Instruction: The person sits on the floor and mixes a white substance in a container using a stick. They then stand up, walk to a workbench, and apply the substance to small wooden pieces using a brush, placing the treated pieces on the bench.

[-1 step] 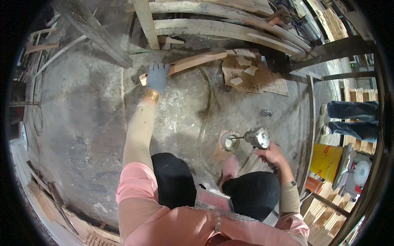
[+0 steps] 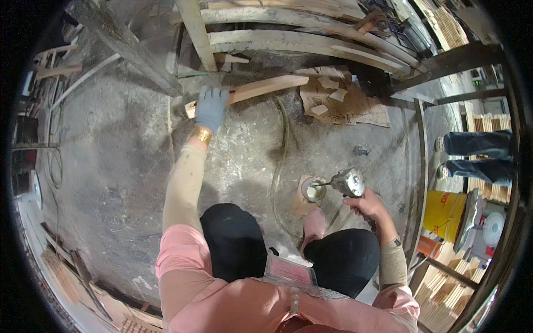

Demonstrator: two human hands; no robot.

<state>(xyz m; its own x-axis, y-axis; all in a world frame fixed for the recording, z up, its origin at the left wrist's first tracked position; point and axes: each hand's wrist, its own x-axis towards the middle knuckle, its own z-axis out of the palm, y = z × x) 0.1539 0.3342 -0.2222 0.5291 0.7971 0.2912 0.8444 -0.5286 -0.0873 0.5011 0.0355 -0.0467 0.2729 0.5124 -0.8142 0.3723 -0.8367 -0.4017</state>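
Our gloved left hand is wrapped round the wood by its left end; long axis runs right and slightly away from us, far tip pointing at the cardboard. Well apart, our right hand is curled round the tool, thin shaft aimed left to the cup.

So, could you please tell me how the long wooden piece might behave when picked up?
The wooden piece would probably stay stiff, as it looks like solid timber. Its long right end may dip, since the left hand is near the other end. Its flat-looking faces make rolling unlikely.
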